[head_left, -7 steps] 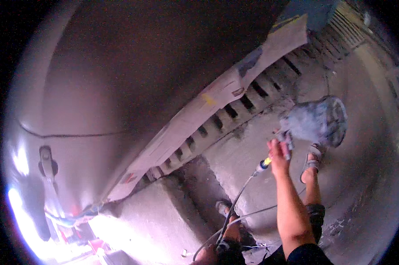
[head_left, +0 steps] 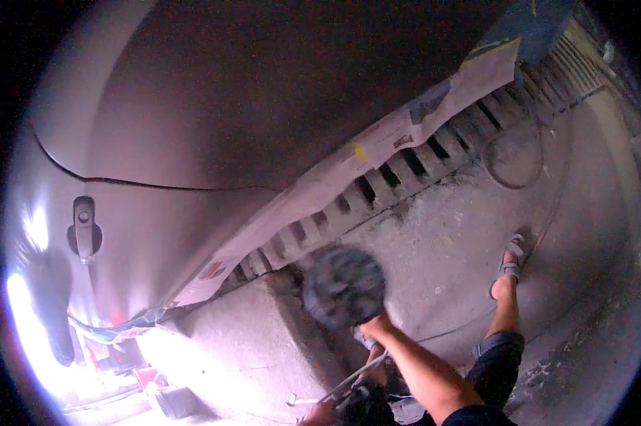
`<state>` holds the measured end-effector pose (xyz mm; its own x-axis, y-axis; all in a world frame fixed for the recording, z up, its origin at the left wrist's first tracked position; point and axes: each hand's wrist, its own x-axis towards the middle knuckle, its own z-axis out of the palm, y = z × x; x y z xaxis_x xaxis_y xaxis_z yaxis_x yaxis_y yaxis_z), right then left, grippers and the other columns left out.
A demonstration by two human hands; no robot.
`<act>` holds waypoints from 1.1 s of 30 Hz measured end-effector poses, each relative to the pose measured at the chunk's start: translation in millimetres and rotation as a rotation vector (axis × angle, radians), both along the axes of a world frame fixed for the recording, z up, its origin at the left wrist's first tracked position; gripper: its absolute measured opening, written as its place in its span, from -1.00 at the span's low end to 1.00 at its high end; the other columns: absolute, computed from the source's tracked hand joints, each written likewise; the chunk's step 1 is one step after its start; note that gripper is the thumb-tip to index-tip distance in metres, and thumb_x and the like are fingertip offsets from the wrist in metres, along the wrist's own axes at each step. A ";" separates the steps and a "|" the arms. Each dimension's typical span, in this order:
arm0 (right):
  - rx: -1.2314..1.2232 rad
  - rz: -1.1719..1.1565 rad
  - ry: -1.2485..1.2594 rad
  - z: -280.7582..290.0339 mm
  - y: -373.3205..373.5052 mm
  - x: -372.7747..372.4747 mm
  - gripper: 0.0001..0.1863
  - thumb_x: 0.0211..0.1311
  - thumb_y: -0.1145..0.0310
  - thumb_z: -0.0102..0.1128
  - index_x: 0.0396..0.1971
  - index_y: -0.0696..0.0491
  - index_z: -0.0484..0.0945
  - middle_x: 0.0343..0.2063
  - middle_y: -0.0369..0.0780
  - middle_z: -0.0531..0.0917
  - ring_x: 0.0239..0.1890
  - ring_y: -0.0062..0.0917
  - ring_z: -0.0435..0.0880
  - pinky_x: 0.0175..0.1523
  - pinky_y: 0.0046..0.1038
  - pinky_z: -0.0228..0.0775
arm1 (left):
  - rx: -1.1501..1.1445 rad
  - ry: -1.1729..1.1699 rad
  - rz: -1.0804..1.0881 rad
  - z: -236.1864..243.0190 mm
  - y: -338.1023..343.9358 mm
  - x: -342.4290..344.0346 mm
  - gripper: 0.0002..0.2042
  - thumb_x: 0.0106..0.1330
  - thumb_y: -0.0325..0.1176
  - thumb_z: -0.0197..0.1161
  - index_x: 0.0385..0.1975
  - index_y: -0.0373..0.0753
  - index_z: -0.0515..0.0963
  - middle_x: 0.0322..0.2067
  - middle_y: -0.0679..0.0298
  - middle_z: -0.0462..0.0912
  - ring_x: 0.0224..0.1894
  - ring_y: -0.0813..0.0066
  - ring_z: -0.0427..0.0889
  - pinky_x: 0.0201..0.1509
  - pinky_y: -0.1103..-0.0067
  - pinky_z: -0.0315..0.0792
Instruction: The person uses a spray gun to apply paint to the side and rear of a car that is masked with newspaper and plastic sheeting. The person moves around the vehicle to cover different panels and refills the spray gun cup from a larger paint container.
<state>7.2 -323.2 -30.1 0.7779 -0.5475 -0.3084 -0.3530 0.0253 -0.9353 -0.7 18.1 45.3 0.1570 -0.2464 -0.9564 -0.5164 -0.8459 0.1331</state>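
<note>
Paper [head_left: 322, 184] was fixed along the car body [head_left: 192, 121]; the remainder could not be judged.
A blurred round object [head_left: 345, 287] was gripped by the right hand [head_left: 374, 328] above the floor [head_left: 441, 270]; left hand's [head_left: 319, 413] closure undetermined.

Right forearm [head_left: 428, 369] slanting up-left, right hand [head_left: 375, 327] curled; left hand [head_left: 320, 413] low.

the dark round object [head_left: 345, 286] just beyond the right hand [head_left: 377, 327] is blurred and hides that hand's fingers. the left hand [head_left: 320, 413], nearer the body, is cut off by the bottom edge, its grip unclear.
</note>
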 end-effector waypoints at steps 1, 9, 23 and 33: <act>0.060 0.110 -0.032 5.5 34.6 11.7 -0.51 -0.01 0.29 0.14 -0.01 0.06 0.37 -0.18 -0.07 0.55 -0.15 -0.35 0.55 -0.09 -0.31 0.39 | 0.021 0.024 0.010 14.6 -14.8 4.1 -0.53 0.12 -0.03 0.08 0.03 -0.05 0.33 -0.33 0.05 0.57 -0.36 0.10 0.59 -0.35 0.25 0.45; -0.718 0.041 0.348 -56.1 8.4 -53.9 -0.56 0.03 0.13 0.14 -0.10 0.05 0.43 -0.16 -0.17 0.53 -0.14 -0.27 0.48 0.00 -0.29 0.29 | -0.087 -0.002 0.031 -7.7 38.7 22.2 -0.57 0.13 -0.09 0.05 0.01 -0.05 0.36 -0.22 0.04 0.54 -0.22 0.09 0.56 -0.21 0.27 0.43; -0.208 -0.122 -0.011 62.3 91.8 -14.8 -0.70 0.21 0.26 0.04 -0.10 0.06 0.43 -0.36 -0.31 0.53 -0.37 -0.64 0.47 -0.26 -0.54 0.31 | -0.056 -0.116 0.032 -9.6 103.6 64.5 -0.63 0.15 -0.20 -0.05 -0.01 -0.02 0.38 -0.19 0.00 0.52 -0.16 0.05 0.52 -0.16 0.24 0.40; 0.015 -0.649 -0.032 112.3 42.7 -66.8 -0.69 0.19 0.26 0.04 -0.08 0.02 0.40 -0.31 -0.31 0.49 -0.29 -0.62 0.42 -0.19 -0.47 0.26 | -0.146 -0.117 0.089 -18.3 130.0 73.4 -0.66 0.11 -0.25 -0.06 -0.11 -0.14 0.42 -0.23 -0.04 0.54 -0.14 -0.02 0.51 -0.08 0.22 0.38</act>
